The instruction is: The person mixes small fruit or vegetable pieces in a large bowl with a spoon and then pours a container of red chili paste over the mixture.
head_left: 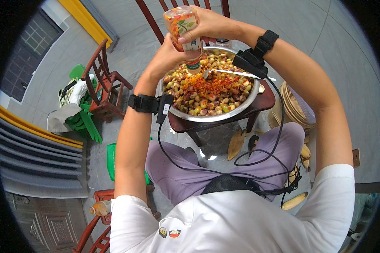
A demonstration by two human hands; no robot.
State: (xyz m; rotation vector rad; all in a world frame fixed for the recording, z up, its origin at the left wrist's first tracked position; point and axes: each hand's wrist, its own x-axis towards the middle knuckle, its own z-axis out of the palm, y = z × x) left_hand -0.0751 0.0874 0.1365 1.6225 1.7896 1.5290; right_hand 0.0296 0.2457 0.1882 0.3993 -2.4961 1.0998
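Observation:
Both my hands hold a labelled glass jar (193, 47) mouth-down over a wide steel basin (205, 118). Nearest its mouth, my left hand (171, 55) grips the lower side, while my right hand (210, 27) wraps the jar nearer its upturned base. Red and orange chopped chilli clings inside the glass. Beneath, more chopped chilli (209, 87) lies heaped on small green and purplish fruits (205, 107) that fill the basin. A metal spoon (234, 72) rests in the fruit, its handle crossing the right rim. The basin stands on a dark red wooden chair (259, 102).
Beside the basin lies a small round lid (261, 89). A woven basket (283, 109) stands at right, with corn cobs (295, 201) on the floor. Left are a wooden chair (106, 82) and green plastic stools (85, 120). Another jar (100, 208) lies lower left. Cables (209, 170) cross my lap.

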